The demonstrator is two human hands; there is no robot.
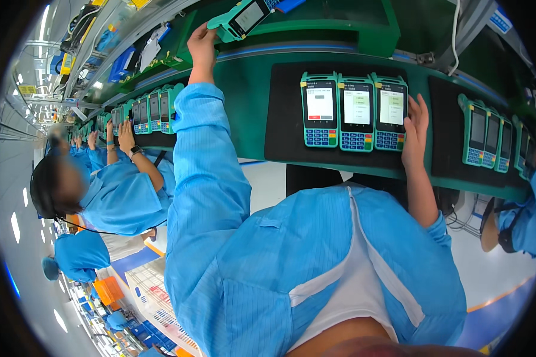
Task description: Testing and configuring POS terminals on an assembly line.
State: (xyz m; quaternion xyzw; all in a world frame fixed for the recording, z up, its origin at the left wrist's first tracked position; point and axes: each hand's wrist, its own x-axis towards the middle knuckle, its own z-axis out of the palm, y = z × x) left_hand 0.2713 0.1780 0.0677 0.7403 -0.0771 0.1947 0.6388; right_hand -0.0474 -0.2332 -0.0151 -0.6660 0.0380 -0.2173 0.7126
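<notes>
Risk of drop: left hand (pixel 201 43) pinching green payment terminal (pixel 239 19) by one end at upper centre of frame, right hand (pixel 415 126) resting loosely open against rightmost terminal (pixel 390 110) of three.

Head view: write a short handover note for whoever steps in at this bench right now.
Left hand: stretched up to the raised belt, fingers on a green terminal lying tilted there, screen up; a firm grip cannot be confirmed.
Right hand: resting against the right edge of the right terminal in a row of three.
Row: three terminals side by side on the black mat, all screens lit.
Done: three laid out and powered on.
Left: the belt terminal is not yet on the mat.
</notes>
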